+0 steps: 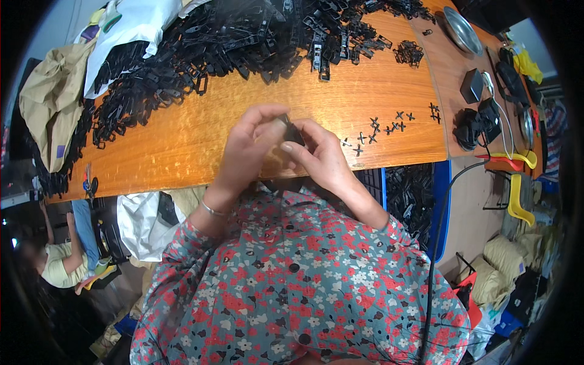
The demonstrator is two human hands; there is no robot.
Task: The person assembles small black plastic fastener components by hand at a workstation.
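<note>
Both my hands are raised over the near edge of the wooden table (201,146), meeting around a small black plastic part (294,131). My left hand (250,145), slightly blurred, pinches it from the left side. My right hand (322,152) grips it from the right with thumb and fingers. Much of the part is covered by fingers. To the right of my hands lie several small black cross-shaped pieces (373,139), scattered on the tabletop. A large heap of black plastic parts (243,36) stretches along the far side.
A smaller cluster of black pieces (409,53) sits at the far right, near a metal bowl (463,30). Scissors (90,184) lie at the left edge. Below the table is a blue crate (443,204) of black parts. Another person (64,261) is at left.
</note>
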